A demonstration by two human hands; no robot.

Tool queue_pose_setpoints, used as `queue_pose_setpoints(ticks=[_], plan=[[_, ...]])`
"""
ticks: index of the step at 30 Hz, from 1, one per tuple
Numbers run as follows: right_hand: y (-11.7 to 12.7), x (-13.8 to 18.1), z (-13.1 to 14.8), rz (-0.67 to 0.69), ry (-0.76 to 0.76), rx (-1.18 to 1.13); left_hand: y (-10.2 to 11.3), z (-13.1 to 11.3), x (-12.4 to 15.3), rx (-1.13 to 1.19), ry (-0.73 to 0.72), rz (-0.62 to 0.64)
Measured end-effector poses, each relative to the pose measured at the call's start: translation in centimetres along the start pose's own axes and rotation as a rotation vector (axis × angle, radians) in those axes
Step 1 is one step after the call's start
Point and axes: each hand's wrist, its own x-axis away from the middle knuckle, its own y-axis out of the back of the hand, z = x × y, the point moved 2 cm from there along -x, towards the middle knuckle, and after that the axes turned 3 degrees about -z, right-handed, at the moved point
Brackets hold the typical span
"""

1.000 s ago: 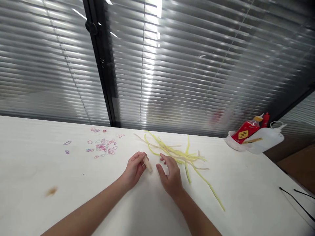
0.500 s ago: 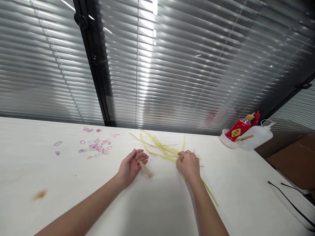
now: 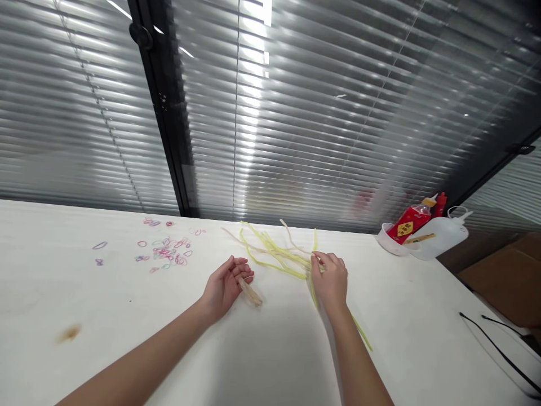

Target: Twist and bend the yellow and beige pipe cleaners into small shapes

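Half curled, palm up, my left hand (image 3: 226, 286) holds a short folded bundle of beige strands (image 3: 252, 294) loosely between its fingers and palm; the bundle's lower end sticks out to the right. My right hand (image 3: 332, 279) is closed in a pinch on one thin beige strand (image 3: 291, 237), whose free end rises up and to the left. Below and beside that hand lies a loose heap of long yellow strands (image 3: 270, 248) mixed with beige ones on the white table. Some strands pass under my right hand and are partly hidden.
Small coloured rubber bands (image 3: 167, 252) lie scattered on the table (image 3: 127, 349) at the left. A red bottle (image 3: 409, 225) in a white bowl (image 3: 391, 242) and a clear squeeze bottle (image 3: 443, 237) stand back right. Black cables (image 3: 494, 344) lie at the right edge. Window blinds (image 3: 296, 113) rise behind.
My right hand has lifted slightly and pinches a beige strand, now raised from the heap. The left hand and its bundle have stayed nearly in place.
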Motion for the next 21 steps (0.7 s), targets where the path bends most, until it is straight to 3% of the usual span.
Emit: queue_pose_setpoints(ticks=[9,15,21], plan=[[1.5,-0.2,-0.2,-0.374,0.038,0.048,-0.1,0.0,0.1,-0.005,-0.005,0.007],[1.6,0.0,-0.7,-0.487,0.031,0.022,-0.1,0.0,0.0,0.001,0.0,0.007],[1.3,-0.1,-0.4,-0.487,0.103,-0.021,-0.1,0.0,-0.1,-0.002,-0.009,0.009]])
